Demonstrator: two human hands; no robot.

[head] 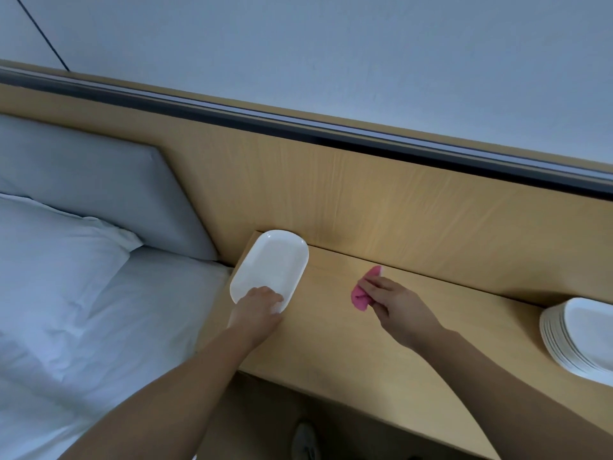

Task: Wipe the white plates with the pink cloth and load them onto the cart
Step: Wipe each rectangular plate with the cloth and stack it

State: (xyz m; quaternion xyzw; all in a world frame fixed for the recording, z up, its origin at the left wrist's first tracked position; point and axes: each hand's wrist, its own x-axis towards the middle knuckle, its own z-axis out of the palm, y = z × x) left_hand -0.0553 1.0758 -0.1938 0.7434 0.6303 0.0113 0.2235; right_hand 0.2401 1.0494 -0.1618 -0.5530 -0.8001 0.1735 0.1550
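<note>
Plate (270, 263) at table (331, 343) corner is gripped by left hand (257, 308); pink cloth (360, 298) is pinched in right hand (394, 302). Plate stack (577, 340) is noted far right, bed (83, 310) left.

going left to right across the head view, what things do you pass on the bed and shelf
pillow → white plate → pink cloth → stack of plates

wooden shelf (331, 343) | left end: white plate (272, 260) | middle: pink cloth (360, 299) | right end: plate stack (577, 340)
</note>
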